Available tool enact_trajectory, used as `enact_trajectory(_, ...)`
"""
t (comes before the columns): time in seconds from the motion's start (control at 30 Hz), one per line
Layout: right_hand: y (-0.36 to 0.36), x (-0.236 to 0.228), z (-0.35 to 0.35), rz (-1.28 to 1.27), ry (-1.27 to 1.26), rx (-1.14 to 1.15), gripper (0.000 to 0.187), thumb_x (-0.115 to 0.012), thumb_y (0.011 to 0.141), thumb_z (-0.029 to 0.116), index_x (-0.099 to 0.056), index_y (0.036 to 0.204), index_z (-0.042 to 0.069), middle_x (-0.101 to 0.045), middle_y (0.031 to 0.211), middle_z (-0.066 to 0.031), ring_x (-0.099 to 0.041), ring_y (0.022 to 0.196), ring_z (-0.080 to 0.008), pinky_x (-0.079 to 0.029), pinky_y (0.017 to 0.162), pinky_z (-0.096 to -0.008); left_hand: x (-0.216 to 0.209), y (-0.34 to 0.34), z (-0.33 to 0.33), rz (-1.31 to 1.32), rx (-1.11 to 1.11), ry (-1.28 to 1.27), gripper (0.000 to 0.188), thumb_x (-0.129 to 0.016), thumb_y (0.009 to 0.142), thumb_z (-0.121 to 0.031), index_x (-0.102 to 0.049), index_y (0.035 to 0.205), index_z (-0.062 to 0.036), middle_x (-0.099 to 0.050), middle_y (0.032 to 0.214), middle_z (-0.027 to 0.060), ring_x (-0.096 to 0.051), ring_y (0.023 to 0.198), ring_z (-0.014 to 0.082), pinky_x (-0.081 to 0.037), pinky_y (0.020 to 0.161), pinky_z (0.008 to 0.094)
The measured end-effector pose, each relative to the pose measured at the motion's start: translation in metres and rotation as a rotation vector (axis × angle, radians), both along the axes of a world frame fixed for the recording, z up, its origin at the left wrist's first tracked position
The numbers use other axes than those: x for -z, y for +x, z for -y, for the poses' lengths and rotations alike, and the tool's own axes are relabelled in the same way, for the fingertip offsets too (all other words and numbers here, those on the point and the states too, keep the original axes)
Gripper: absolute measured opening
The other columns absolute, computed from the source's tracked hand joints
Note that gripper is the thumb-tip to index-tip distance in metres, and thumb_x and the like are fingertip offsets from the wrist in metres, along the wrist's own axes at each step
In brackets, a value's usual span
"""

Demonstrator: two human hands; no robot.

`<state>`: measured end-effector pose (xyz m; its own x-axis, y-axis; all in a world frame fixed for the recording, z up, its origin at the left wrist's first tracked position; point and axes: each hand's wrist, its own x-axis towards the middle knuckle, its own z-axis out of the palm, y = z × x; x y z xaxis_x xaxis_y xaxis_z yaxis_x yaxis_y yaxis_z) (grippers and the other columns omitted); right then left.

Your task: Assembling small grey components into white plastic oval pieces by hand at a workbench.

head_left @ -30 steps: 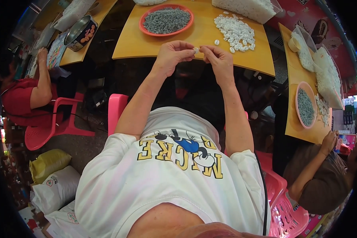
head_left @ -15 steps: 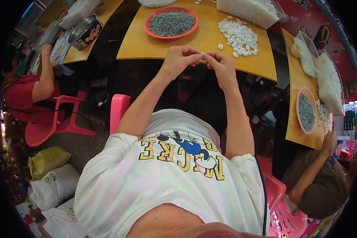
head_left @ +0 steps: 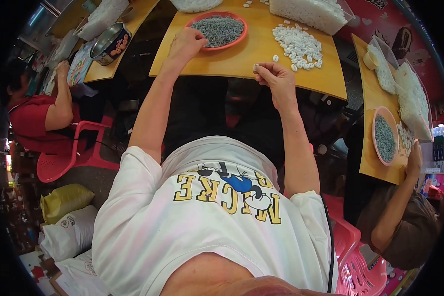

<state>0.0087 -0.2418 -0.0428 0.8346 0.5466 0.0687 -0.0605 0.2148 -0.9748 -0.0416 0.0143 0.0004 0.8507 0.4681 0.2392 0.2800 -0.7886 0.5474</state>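
Note:
My left hand [head_left: 186, 44] is at the near left rim of a round orange plate [head_left: 223, 48], thumb and fingers pinched together. Heaped in that plate are small grey pieces [head_left: 219, 29], thin and metal-looking, too fine to name. Whatever sits between my left fingertips, if anything, is hidden. Over the table's front edge, my right hand [head_left: 279, 81] pinches a small white plastic piece [head_left: 255, 67] between thumb and forefinger. Similar oval white plastic pieces [head_left: 297, 47] lie loose in a pile beyond my right hand.
The yellow table [head_left: 254, 52] also bears a clear bin [head_left: 308, 15] of white pieces at the back. At left, a person in red [head_left: 39, 116] sits by a round tin [head_left: 109, 44]. At right, another person's hand [head_left: 414, 160] is near a pink plate [head_left: 393, 157]. Sacks [head_left: 66, 202] lie lower left.
My left hand has parted from my right and reached forward and left to the orange plate. My right hand stays near the table edge, holding the white piece.

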Motion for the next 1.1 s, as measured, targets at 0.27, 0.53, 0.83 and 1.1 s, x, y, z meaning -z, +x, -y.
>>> enact_trajectory(0.27,-0.001,-0.001,-0.002,0.011,-0.014,-0.021,0.016,-0.064,0.081,0.012,-0.064,0.090,-0.001,-0.064,0.077,-0.0027,-0.056,0.063,-0.0056,-0.045,0.059,-0.0178,0.012,0.014,-0.012,-0.062,-0.018,-0.011,0.016,-0.065,0.072,-0.021,-0.069,0.080,-0.0075,-0.065,0.076,0.0096,-0.062,0.077,0.0241,-0.047,0.072,0.0352)
enact_trajectory(0.53,0.001,0.004,-0.001,0.002,-0.007,-0.033,0.016,-0.065,0.080,0.012,-0.064,0.090,-0.001,-0.064,0.077,-0.0026,-0.055,0.062,-0.0054,-0.044,0.058,-0.0174,0.001,0.009,-0.015,-0.075,0.041,0.011,0.016,-0.067,0.069,-0.017,-0.068,0.079,-0.0041,-0.065,0.072,0.0125,-0.063,0.072,0.0232,-0.047,0.068,0.0337)
enact_trajectory(0.83,-0.002,0.002,-0.003,0.017,-0.040,-0.038,0.016,-0.065,0.081,0.013,-0.064,0.090,0.000,-0.064,0.077,-0.0025,-0.055,0.062,-0.0052,-0.043,0.057,-0.0172,-0.004,0.016,-0.004,-0.124,0.137,-0.009,0.016,-0.066,0.070,-0.013,-0.068,0.082,-0.0025,-0.064,0.072,0.0109,-0.062,0.069,0.0200,-0.046,0.063,0.0309)
enact_trajectory(1.1,0.000,0.000,-0.003,0.006,-0.024,-0.044,0.016,-0.064,0.081,0.013,-0.064,0.089,-0.001,-0.063,0.076,-0.0023,-0.055,0.062,-0.0052,-0.043,0.058,-0.0175,-0.005,0.024,-0.012,0.142,0.011,0.041,0.020,-0.066,0.073,-0.018,-0.067,0.086,-0.0023,-0.065,0.073,0.0108,-0.062,0.067,0.0185,-0.046,0.062,0.0299)
